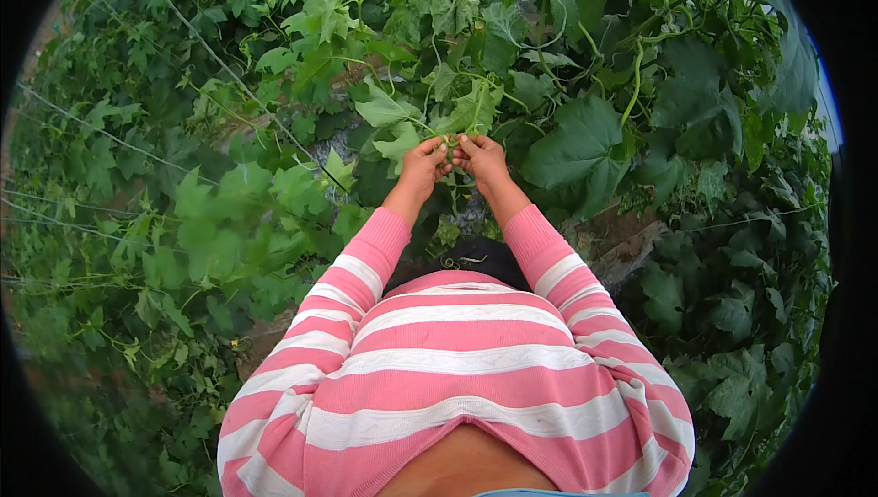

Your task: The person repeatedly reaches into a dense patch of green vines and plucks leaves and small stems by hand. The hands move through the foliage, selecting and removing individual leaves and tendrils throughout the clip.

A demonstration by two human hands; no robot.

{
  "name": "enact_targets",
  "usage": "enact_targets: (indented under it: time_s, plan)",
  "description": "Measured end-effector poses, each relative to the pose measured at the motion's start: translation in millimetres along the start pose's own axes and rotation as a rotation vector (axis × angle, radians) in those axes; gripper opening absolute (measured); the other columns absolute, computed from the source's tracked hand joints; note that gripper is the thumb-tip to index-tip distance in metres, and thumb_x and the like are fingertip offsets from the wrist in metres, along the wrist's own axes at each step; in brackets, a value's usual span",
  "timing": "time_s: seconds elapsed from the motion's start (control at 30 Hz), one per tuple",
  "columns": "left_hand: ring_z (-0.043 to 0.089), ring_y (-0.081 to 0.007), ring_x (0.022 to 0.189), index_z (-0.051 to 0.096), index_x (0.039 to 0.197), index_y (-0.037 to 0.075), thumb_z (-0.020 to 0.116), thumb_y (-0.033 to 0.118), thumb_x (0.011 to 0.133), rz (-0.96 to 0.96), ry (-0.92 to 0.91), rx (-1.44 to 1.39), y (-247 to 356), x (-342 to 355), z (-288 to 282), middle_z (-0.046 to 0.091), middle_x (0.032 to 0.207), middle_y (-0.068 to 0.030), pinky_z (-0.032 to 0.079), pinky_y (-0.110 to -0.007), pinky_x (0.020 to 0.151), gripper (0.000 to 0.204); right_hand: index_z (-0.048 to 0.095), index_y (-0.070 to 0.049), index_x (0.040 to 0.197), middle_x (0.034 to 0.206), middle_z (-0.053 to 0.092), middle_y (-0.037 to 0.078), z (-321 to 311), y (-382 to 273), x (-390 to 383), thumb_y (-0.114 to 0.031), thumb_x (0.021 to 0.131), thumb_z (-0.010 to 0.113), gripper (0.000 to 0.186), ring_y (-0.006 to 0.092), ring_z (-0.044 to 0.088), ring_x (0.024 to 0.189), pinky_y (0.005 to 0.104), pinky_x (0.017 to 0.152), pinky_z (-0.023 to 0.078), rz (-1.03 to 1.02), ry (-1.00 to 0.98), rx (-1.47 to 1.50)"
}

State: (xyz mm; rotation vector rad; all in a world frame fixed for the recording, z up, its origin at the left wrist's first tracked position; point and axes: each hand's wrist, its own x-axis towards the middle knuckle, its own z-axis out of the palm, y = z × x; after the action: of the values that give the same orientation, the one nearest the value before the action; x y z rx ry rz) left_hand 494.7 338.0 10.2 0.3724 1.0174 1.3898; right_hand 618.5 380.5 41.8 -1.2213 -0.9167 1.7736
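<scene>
Both of my hands meet in the middle of the head view at a green vine shoot [475,115] with light green leaves. My left hand [424,164] pinches the thin stem from the left, with a pale leaf [384,109] just above it. My right hand [481,162] grips the same shoot from the right, fingertips close to those of my left hand. What exactly lies between the fingertips is small and partly hidden. A large dark leaf [576,149] hangs to the right of my right hand.
Dense climbing plants surround me on all sides. Taut strings [219,63] run slanting through the foliage at the left, and another line [750,218] crosses at the right. Thick curling stems [636,76] hang at the upper right. Patches of brown ground [613,245] show between leaves.
</scene>
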Motion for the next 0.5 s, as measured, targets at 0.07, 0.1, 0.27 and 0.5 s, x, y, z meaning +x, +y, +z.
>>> enact_targets:
  time_s: [0.07, 0.1, 0.27, 0.5]
  plan:
    - [0.051, -0.0062, 0.064, 0.056, 0.117, 0.006, 0.058, 0.012, 0.089, -0.052, -0.149, -0.067, 4.9, -0.4, -4.2, 0.057, 0.077, 0.003, 0.045, -0.021, 0.057, 0.029, 0.062, 0.0, 0.097, 0.076, 0.06, 0.004, 1.5, -0.3, -1.8, -0.015, 0.091, 0.057, 0.018, 0.0121, 0.058, 0.065, 0.0251, 0.059, 0.051, -0.02, 0.003, -0.024]
    - [0.051, -0.0062, 0.064, 0.057, 0.115, 0.006, 0.059, 0.011, 0.088, -0.069, -0.173, -0.085, 6.7, -0.4, -5.4, 0.057, 0.078, 0.003, 0.044, -0.021, 0.056, 0.028, 0.062, 0.0, 0.095, 0.076, 0.059, 0.004, 2.2, -0.5, -2.1, -0.016, 0.091, 0.056, 0.017, 0.0118, 0.057, 0.065, 0.0251, 0.057, 0.051, -0.008, 0.012, -0.03]
    - [0.053, -0.0075, 0.063, 0.059, 0.1, 0.007, 0.067, 0.009, 0.082, -0.073, 0.017, 0.027, 15.4, -0.3, -2.6, 0.06, 0.078, 0.0014, 0.044, -0.022, 0.053, 0.02, 0.061, 0.001, 0.091, 0.075, 0.059, 0.004, 6.7, -0.4, 0.3, -0.016, 0.09, 0.057, 0.018, 0.0116, 0.056, 0.063, 0.0248, 0.054, 0.05, 0.012, 0.041, -0.026]
    - [0.062, -0.0133, 0.071, 0.058, 0.087, 0.004, 0.072, 0.009, 0.077, 0.024, 0.11, 0.243, 28.7, -7.3, -1.4, 0.064, 0.08, -0.0051, 0.049, -0.025, 0.057, 0.018, 0.061, 0.003, 0.09, 0.072, 0.059, 0.004, 14.9, 0.2, -0.9, -0.015, 0.09, 0.057, 0.018, 0.0111, 0.055, 0.06, 0.0244, 0.053, 0.046, -0.099, 0.003, -0.126]
